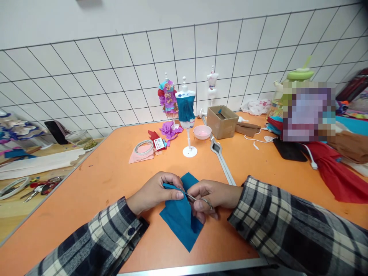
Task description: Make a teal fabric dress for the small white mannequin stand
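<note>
A folded piece of teal fabric (pixel 180 226) is held just over the front of the orange table. My left hand (pixel 161 191) pinches its upper edge between thumb and fingers. In my right hand (pixel 205 195) is a small pair of metal scissors (pixel 190 197), the fingers closed round its handles. The blades lie against the fabric near my left fingertips; how far they are apart I cannot make out. Farther back stands a white mini dress form (pixel 186 109) on a round base, wrapped in teal cloth of the same colour.
Behind are a mini form in ruffled purple cloth (pixel 167 97), a pink bowl (pixel 202 132) and a cardboard box (pixel 222 122). Tape (pixel 143 148) lies on pink paper at left. A grey clamp arm (pixel 221 159) runs along the table. Red cloth (pixel 339 172) lies right.
</note>
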The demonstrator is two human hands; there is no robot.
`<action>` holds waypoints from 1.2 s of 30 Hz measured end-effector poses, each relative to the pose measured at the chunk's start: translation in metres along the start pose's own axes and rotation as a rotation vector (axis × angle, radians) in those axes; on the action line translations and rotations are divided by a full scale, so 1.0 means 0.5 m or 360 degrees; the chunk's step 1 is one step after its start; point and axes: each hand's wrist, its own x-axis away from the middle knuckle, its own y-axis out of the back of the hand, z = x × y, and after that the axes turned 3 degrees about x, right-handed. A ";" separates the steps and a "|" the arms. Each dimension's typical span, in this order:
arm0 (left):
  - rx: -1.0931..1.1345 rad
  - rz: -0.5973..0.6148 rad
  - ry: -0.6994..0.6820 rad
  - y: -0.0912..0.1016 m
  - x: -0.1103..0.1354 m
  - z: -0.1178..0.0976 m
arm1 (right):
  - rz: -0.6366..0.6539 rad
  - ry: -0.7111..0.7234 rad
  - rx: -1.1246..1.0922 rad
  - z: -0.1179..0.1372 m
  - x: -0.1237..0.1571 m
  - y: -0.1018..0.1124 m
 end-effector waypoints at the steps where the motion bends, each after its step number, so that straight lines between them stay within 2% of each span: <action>1: 0.0002 -0.0009 -0.0008 -0.001 0.000 0.000 | -0.0016 -0.0004 0.0022 0.000 0.000 0.000; 4: -0.0008 -0.0029 -0.0028 -0.001 -0.001 0.000 | -0.0039 -0.0030 0.0042 0.000 -0.001 0.001; 8: -0.0010 0.0069 -0.0008 -0.001 -0.001 -0.003 | 0.0045 -0.0028 -0.0040 -0.002 -0.002 0.001; 11: -0.0024 0.0101 -0.0022 0.000 0.000 -0.005 | -0.0005 -0.0055 0.0047 -0.002 -0.001 0.002; 17: 0.0191 -0.0244 -0.0033 0.005 0.000 0.002 | -0.0210 0.0047 0.0043 0.003 -0.001 0.005; 19: 0.0277 -0.0288 0.0027 0.009 0.001 0.004 | -0.0229 0.0083 0.0027 0.006 0.000 0.005; 23: 0.0377 -0.0138 0.0177 0.014 0.005 0.002 | -0.0186 0.0068 0.0027 0.011 0.001 0.003; 25: 0.0417 -0.0085 0.0127 0.013 0.006 -0.001 | -0.0176 0.0067 0.0023 0.010 0.001 0.003; 28: 0.0380 -0.0138 0.0045 0.010 0.003 -0.001 | -0.0203 0.0084 0.0044 0.004 -0.002 0.005; 31: 0.0309 -0.0172 0.0095 0.008 -0.001 0.006 | -0.0187 0.0097 0.0037 -0.002 -0.005 0.007; 36: 0.0142 -0.0023 0.0082 0.008 -0.002 0.007 | -0.0074 0.0054 -0.0083 -0.003 -0.009 0.002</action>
